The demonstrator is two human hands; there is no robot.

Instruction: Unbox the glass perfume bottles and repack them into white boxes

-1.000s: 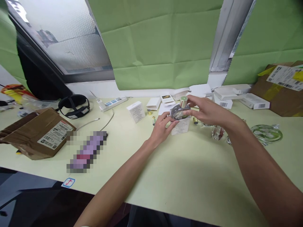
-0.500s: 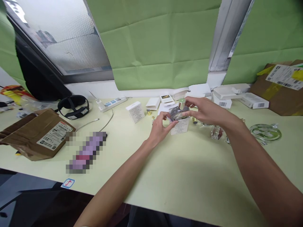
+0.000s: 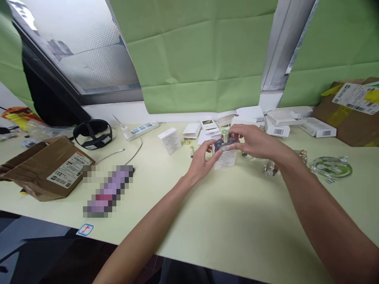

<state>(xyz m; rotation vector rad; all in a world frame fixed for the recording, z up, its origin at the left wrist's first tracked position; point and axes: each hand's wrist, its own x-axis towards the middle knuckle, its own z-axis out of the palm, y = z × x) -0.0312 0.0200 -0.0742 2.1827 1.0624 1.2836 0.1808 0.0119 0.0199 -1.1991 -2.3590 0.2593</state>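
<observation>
A round glass bottle (image 3: 222,144) with a gold cap (image 3: 225,135) sits partly inside an open white box (image 3: 225,159) at the middle of the pale green table (image 3: 207,213). My right hand (image 3: 251,141) grips the bottle from above and the right. My left hand (image 3: 201,158) holds the box's left side, fingers curled on it. Only the bottle's top shows above the box.
Small white boxes (image 3: 169,140) and gold caps (image 3: 187,141) lie behind my hands. More white boxes (image 3: 276,127) sit at the back right by a brown carton (image 3: 349,114). Glass pieces (image 3: 331,167) lie to the right. A torn cardboard parcel (image 3: 47,165), headband (image 3: 92,133) and power strip (image 3: 141,129) are left.
The bottle has gone down from above the white box into its open top, with my right hand lowering with it. My left hand stays on the box.
</observation>
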